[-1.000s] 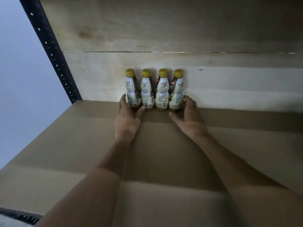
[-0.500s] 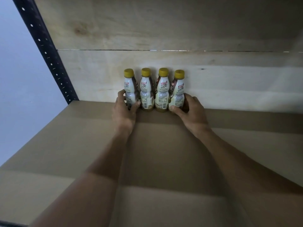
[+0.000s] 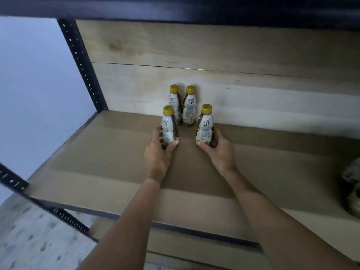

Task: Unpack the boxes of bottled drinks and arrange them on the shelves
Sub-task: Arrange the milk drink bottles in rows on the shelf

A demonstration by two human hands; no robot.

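Holding one bottle in each grip, I am reaching in over the cardboard-lined shelf (image 3: 109,168). My left grip (image 3: 157,151) is clamping the lower half of the left front bottle (image 3: 168,125), with the thumb crossing its front near the base and the fingers curling round behind. The yellow cap and upper label are standing clear above the grip. My right grip (image 3: 220,151) is clamping the right front bottle (image 3: 205,125) in the same way, thumb lying along the bottom of the label and fingers showing dark behind the bottle's right side. Both bottles are standing roughly upright, and a strip of bare shelf is showing between them (I cannot tell whether their bases are resting on the shelf, since my grips are hiding them).

Past that strip, the back left bottle (image 3: 174,102) and the back right bottle (image 3: 189,106) are standing side by side, close together, against the pale wooden back boards (image 3: 214,45). They are sitting apart from both grips, though the left front bottle is standing just in front of the back left one.

A black perforated upright (image 3: 81,63) is running down the shelf's left rear corner. Something blurred (image 3: 352,190) is lying at the far right edge of the shelf, too unclear to name. Speckled floor (image 3: 29,240) is showing below on the left.
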